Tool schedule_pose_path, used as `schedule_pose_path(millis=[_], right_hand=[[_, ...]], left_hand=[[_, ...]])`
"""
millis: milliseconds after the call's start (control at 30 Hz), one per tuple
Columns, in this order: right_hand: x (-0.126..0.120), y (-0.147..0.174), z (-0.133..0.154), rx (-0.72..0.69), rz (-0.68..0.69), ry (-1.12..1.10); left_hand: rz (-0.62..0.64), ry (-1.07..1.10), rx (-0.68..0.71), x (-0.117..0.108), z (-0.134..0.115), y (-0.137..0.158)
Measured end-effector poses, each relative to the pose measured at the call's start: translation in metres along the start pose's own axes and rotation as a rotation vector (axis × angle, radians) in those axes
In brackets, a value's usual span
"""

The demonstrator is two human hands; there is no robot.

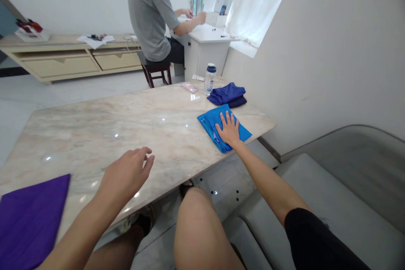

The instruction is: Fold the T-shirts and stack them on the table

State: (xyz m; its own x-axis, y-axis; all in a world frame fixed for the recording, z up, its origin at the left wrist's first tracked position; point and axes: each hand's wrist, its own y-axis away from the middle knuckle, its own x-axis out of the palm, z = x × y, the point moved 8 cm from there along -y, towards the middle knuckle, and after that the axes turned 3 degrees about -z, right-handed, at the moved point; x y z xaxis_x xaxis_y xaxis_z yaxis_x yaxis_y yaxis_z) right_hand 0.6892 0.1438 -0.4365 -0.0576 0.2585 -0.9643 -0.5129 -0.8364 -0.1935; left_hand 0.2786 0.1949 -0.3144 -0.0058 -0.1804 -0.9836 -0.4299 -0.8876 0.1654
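Observation:
My right hand (228, 128) lies flat, fingers spread, on a folded bright blue cloth (209, 120) near the right end of the marble table (126, 122). Just beyond it sits a folded dark blue cloth (228, 94). My left hand (128, 173) hovers over the table's near edge with fingers loosely curled, holding nothing. A purple cloth (30, 217) lies flat at the near left corner, left of that hand.
A clear water bottle with a dark cap (209, 79) and a small pink packet (189, 87) stand at the table's far edge. A person in a grey shirt (150, 12) sits at a white desk (207, 40) behind. A grey sofa (332, 202) is under me.

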Motion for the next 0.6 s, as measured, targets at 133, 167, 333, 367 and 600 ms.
schedule_pose_path(millis=[133,167,333,367,600], right_hand=[[-0.006,0.011,0.012,-0.081,-0.013,0.007],[-0.009,0.013,0.015,-0.083,-0.003,-0.005],[-0.030,0.049,0.041,0.142,0.120,-0.340],[-0.036,0.068,0.053,0.174,0.124,-0.479],[-0.082,0.278,0.113,0.093,0.278,-1.298]], left_hand=[[-0.006,0.001,0.035,-0.005,-0.007,0.004],[-0.016,0.004,0.041,-0.008,-0.008,0.005],[-0.104,0.069,-0.022,-0.033,-0.005,0.017],[-0.139,0.091,-0.049,-0.038,-0.002,0.024],[-0.340,0.013,-0.134,-0.007,0.027,0.129]])
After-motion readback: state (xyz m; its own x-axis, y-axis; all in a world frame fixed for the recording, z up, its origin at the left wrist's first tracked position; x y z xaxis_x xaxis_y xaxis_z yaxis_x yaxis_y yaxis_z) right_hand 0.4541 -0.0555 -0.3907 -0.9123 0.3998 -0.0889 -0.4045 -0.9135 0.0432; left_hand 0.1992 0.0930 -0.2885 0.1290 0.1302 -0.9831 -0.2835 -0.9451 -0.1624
